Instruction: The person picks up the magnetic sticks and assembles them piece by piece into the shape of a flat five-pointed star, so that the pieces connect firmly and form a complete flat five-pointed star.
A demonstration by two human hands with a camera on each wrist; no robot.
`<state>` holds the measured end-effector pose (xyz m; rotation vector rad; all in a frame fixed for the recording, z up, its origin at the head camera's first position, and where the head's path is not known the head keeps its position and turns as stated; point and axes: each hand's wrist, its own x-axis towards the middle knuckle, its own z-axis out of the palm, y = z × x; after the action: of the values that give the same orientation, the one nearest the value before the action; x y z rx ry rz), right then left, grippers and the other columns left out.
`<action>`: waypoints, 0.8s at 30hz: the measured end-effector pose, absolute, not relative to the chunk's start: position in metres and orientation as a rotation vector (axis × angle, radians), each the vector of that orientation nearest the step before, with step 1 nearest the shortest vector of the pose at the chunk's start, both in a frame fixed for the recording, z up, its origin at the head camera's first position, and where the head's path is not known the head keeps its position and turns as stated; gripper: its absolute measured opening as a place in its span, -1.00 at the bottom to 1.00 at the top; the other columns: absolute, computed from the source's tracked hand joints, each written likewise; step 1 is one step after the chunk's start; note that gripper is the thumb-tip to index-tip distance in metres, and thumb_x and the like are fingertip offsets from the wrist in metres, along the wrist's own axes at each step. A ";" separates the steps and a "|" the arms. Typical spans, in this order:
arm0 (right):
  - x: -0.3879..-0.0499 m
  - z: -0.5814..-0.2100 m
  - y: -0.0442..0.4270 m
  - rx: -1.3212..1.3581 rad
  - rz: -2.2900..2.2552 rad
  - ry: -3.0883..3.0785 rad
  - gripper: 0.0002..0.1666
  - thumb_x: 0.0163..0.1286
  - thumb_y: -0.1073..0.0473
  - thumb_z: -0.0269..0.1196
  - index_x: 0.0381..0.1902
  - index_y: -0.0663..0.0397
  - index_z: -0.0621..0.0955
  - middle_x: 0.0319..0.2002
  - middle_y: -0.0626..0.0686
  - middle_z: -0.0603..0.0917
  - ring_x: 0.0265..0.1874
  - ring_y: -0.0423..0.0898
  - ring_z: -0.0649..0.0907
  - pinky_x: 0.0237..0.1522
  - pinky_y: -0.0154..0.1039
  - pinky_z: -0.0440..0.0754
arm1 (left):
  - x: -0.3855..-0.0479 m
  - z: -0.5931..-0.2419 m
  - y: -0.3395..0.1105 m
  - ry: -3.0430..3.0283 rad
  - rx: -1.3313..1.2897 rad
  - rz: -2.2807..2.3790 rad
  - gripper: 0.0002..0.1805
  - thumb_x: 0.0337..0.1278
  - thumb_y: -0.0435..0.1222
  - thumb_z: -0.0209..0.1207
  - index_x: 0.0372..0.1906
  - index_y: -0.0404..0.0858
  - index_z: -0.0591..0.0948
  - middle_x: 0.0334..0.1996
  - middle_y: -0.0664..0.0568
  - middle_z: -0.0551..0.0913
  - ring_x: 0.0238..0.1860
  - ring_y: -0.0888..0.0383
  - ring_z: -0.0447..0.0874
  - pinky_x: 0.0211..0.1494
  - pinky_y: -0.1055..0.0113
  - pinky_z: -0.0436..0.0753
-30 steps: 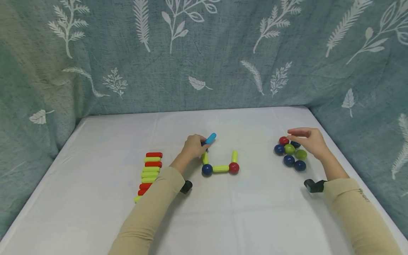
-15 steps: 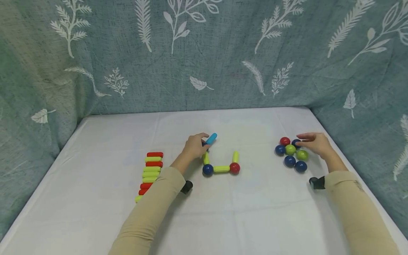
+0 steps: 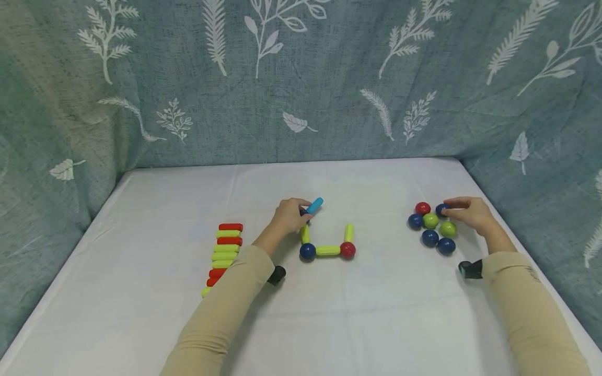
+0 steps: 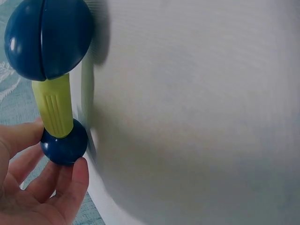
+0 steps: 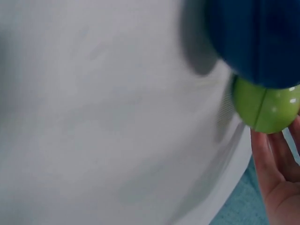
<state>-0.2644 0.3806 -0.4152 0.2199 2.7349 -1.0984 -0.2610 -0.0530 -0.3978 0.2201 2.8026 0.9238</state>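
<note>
In the head view my left hand (image 3: 288, 215) pinches a dark blue ball (image 4: 64, 141) at the far left corner of a partly built frame. A light blue rod (image 3: 315, 205) sticks out from that ball, up and to the right. A yellow-green rod (image 4: 54, 108) links the held ball to a nearer blue ball (image 3: 308, 252). From there another yellow-green rod (image 3: 327, 250) runs to a red ball (image 3: 347, 250), which carries an upright-pointing yellow-green rod (image 3: 349, 233). My right hand (image 3: 474, 214) pinches a loose dark blue ball (image 3: 441, 210) at the back of the ball group.
Beside that ball lie a red ball (image 3: 423, 208), green balls (image 3: 448, 228) and several blue balls (image 3: 430, 238). Red rods (image 3: 230, 226) and yellow-green rods (image 3: 225, 256) form a column at left, partly behind my left sleeve. A patterned curtain (image 3: 282, 94) borders the white table (image 3: 376, 313).
My right hand has moved from above the red ball to the dark blue ball and now grips it, shifting it slightly away from the group. The left hand keeps its hold.
</note>
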 end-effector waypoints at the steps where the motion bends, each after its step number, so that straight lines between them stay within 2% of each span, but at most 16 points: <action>1: -0.271 -0.423 0.388 0.223 -1.104 2.749 -0.23 0.23 -0.17 0.19 0.22 0.24 0.35 0.20 0.38 0.31 0.19 0.33 0.24 0.12 0.25 0.23 | -0.261 -0.397 -0.053 2.799 0.215 0.928 -0.60 0.16 -0.27 0.16 0.12 -0.23 0.52 -0.10 -0.11 0.61 -0.13 0.05 0.55 -0.10 0.27 0.54; 3: -0.281 -0.433 0.396 0.227 -1.101 2.792 -0.18 0.17 -0.26 0.19 0.21 0.18 0.39 0.18 0.34 0.34 0.18 0.31 0.28 0.10 0.24 0.27 | -0.260 -0.397 -0.053 2.791 0.205 0.938 -0.60 0.16 -0.27 0.16 0.12 -0.23 0.52 -0.09 -0.11 0.60 -0.14 0.05 0.55 -0.11 0.28 0.54; 5: -0.283 -0.427 0.390 0.226 -1.108 2.806 -0.19 0.17 -0.27 0.18 0.21 0.16 0.39 0.18 0.32 0.36 0.17 0.29 0.29 0.10 0.23 0.29 | -0.260 -0.397 -0.053 2.791 0.206 0.944 -0.61 0.16 -0.28 0.16 0.12 -0.23 0.53 -0.09 -0.11 0.60 -0.13 0.05 0.55 -0.10 0.28 0.54; 11: -0.264 -0.368 0.322 0.095 -1.132 2.768 -0.33 0.29 0.02 0.17 0.20 0.36 0.35 0.17 0.41 0.34 0.16 0.31 0.30 0.14 0.20 0.25 | -0.258 -0.396 -0.053 2.793 0.215 0.930 -0.61 0.16 -0.27 0.16 0.11 -0.23 0.53 -0.09 -0.11 0.61 -0.13 0.05 0.55 -0.10 0.28 0.54; 13: -0.263 -0.361 0.304 0.053 -1.123 2.754 -0.38 0.30 0.07 0.17 0.19 0.36 0.36 0.16 0.40 0.36 0.13 0.28 0.36 0.12 0.14 0.32 | -0.257 -0.396 -0.053 2.783 0.206 0.927 -0.61 0.16 -0.27 0.16 0.11 -0.23 0.53 -0.08 -0.11 0.60 -0.13 0.05 0.55 -0.10 0.28 0.54; 18: -0.271 -0.366 0.264 -0.055 -1.112 2.719 -0.46 0.28 0.12 0.20 0.15 0.30 0.43 0.12 0.33 0.44 0.04 0.20 0.49 -0.02 0.02 0.48 | -0.254 -0.394 -0.051 2.764 0.189 0.918 -0.62 0.17 -0.27 0.15 0.12 -0.22 0.53 -0.06 -0.11 0.59 -0.14 0.06 0.54 -0.10 0.29 0.54; 24: -0.276 -0.379 0.217 -0.149 -1.134 2.647 -0.52 0.27 0.16 0.20 0.12 0.26 0.47 0.09 0.28 0.49 0.06 0.14 0.48 0.03 -0.02 0.46 | -0.252 -0.393 -0.051 2.773 0.189 0.893 -0.63 0.17 -0.27 0.15 0.11 -0.19 0.54 -0.06 -0.09 0.59 -0.15 0.07 0.54 -0.12 0.30 0.54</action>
<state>-0.2764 0.2166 -0.3795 -0.1493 2.6472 -1.1336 -0.2520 -0.0509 -0.3926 0.1888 2.7726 0.8927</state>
